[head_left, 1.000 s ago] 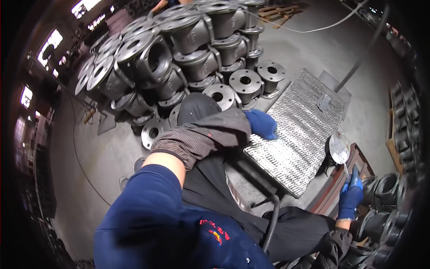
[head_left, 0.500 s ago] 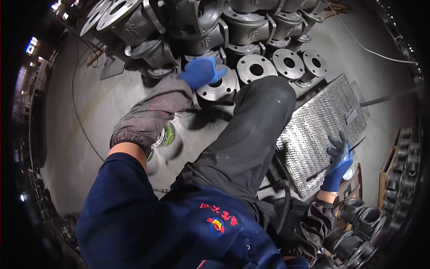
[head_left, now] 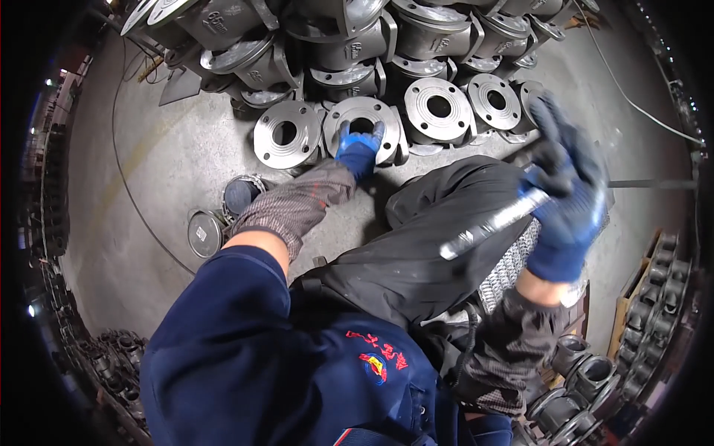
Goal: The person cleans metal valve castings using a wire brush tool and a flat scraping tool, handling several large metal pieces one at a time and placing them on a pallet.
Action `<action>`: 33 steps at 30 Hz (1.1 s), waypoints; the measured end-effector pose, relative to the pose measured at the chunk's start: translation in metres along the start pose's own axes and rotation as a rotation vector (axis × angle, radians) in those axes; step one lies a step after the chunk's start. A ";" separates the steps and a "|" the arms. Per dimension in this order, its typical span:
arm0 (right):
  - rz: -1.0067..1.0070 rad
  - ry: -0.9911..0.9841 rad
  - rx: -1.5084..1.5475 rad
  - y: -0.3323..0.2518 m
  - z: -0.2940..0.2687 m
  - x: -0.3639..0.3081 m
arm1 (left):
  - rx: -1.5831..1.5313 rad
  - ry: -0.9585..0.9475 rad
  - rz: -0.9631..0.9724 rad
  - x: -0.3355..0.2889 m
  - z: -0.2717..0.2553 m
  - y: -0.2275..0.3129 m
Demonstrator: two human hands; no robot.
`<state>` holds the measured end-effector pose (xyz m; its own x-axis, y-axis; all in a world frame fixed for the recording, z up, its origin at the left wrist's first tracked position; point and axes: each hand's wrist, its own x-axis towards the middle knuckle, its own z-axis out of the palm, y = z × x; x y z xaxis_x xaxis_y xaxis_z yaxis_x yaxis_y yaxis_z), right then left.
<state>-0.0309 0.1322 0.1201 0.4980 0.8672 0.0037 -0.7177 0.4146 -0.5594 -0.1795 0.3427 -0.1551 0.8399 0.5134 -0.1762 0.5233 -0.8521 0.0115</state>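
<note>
A dark-trousered leg (head_left: 416, 260) bends nearer and right of the flanged casting (head_left: 341, 117), partly hiding a ridged plate (head_left: 509, 273). Also rightward, the raised, blurred right hand (head_left: 569, 197) holds a silvery rod (head_left: 487, 229). Left of the casting stand two round tins (head_left: 204, 233), contents unclear. The left hand's (head_left: 360, 154) fingers touch its bore; I cannot tell whether they grip. Stacked castings (head_left: 357, 52) rise beyond it.

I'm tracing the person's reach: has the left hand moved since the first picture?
Yes: the left hand has moved leftward, away from the textured metal plate, onto a flanged metal casting.
</note>
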 end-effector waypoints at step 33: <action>0.660 0.393 -1.425 0.240 -0.111 0.077 | -2.211 0.043 -0.606 -0.163 0.106 -0.101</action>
<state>-0.1112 0.2678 -0.1063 0.5498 0.5679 -0.6126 0.0533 -0.7557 -0.6527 -0.3849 0.3343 -0.2321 0.5635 0.6064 -0.5610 -0.0987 0.7237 0.6831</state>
